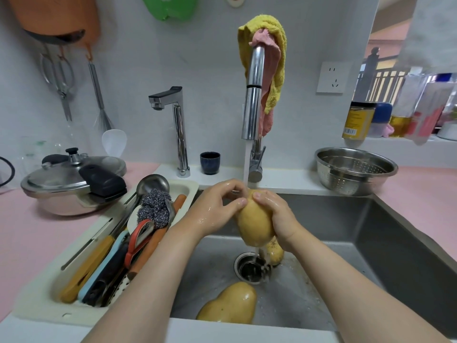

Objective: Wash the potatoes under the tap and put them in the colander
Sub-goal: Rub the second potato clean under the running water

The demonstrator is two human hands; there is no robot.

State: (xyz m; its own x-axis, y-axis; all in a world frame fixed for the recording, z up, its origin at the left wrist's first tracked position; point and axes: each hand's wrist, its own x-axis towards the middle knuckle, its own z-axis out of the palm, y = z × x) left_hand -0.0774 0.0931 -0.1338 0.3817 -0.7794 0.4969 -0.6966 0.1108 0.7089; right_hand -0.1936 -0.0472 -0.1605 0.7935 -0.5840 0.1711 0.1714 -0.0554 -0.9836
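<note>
A smooth, wet, yellow oval potato (253,219) hangs upright under the chrome tap (252,105) and its stream, over the steel sink (371,231). The wet right hand (274,214) curls round its 3 o'clock flank. The left hand (217,206) pinches its top from 9 o'clock. A pear-shaped potato (230,305) lies at 6 o'clock, and a speckled potato (274,252) lies beside the drain (252,267). The perforated steel colander (356,169) sits at 2 o'clock.

Single head view, forward-down, close over sink (333,219); edges likely distorted
</note>
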